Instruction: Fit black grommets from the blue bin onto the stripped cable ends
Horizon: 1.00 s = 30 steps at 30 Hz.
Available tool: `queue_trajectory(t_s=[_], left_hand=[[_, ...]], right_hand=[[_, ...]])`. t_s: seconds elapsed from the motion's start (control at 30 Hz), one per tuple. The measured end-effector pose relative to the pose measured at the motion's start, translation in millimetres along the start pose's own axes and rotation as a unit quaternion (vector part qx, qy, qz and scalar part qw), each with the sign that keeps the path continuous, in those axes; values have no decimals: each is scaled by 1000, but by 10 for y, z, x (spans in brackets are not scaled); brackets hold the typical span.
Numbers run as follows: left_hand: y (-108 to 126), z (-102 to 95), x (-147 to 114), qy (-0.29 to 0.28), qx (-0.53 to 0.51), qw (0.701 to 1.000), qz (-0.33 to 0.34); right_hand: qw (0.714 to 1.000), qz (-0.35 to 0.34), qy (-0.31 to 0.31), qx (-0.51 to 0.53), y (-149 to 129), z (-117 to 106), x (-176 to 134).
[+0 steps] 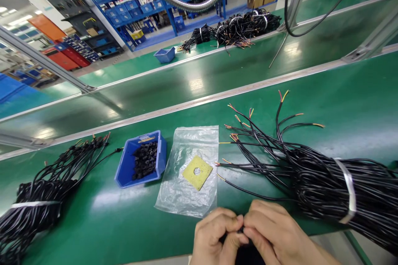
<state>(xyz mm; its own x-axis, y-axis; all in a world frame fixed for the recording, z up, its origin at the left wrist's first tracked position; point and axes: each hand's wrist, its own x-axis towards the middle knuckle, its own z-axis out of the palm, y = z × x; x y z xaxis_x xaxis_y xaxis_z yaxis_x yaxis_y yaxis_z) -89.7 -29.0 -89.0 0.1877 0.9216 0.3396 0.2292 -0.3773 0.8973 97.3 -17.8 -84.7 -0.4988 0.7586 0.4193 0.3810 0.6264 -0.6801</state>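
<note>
At the front edge of the green bench, my left hand and my right hand meet, thumbs and fingers pinched together. Between the fingertips shows a small black part, mostly covered, so its exact kind is unclear. To the right of my hands lies a thick bundle of black cables tied with a white band; its loose ends show red, yellow and orange wires. Beyond my hands, a yellow square pad with a round hole rests on a clear plastic bag. A blue bin holds many small black fittings.
Another banded cable bundle lies at the left, with dark pieces near its wire ends. Past a metal rail, more cable bundles and a small blue bin sit on the far green surface. A flexible metal conduit hangs overhead.
</note>
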Motion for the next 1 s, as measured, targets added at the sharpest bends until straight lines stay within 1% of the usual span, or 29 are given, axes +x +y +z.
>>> queue_trajectory(t_s=[0.07,0.13,0.23,0.3,0.33,0.47,0.53,0.63,0.73,0.87,1.0], left_hand=[[-8,4,-14,-15,-7,1000,-14],[-20,25,-55,-12,-50,997,-56],[-39,79,-136,43,-139,979,-140],[-43,100,-167,71,-155,972,-163],[-42,99,-170,67,-151,973,-164],[-32,29,-116,-15,-113,983,-142],[-23,-6,-70,-35,-77,990,-111],[5,-20,3,-18,-32,998,-44],[45,1,65,-9,-16,1000,3],[80,34,97,0,-4,1000,16],[79,43,94,-4,-8,1000,-5]], right_hand=[[1000,-1,14,-8,-4,22,-10],[999,-7,32,-18,-12,27,-13],[998,-2,56,-29,-16,-6,-7],[998,7,58,-22,-10,-39,-5],[998,9,55,-16,-6,-55,-6],[1000,8,18,-15,5,-91,-27],[1000,4,3,-20,6,-94,-40],[1000,5,-11,-25,8,-95,-53],[999,9,-26,-34,9,-94,-57],[999,2,-21,-32,3,-84,-47],[1000,-5,-19,-23,2,-54,-48]])
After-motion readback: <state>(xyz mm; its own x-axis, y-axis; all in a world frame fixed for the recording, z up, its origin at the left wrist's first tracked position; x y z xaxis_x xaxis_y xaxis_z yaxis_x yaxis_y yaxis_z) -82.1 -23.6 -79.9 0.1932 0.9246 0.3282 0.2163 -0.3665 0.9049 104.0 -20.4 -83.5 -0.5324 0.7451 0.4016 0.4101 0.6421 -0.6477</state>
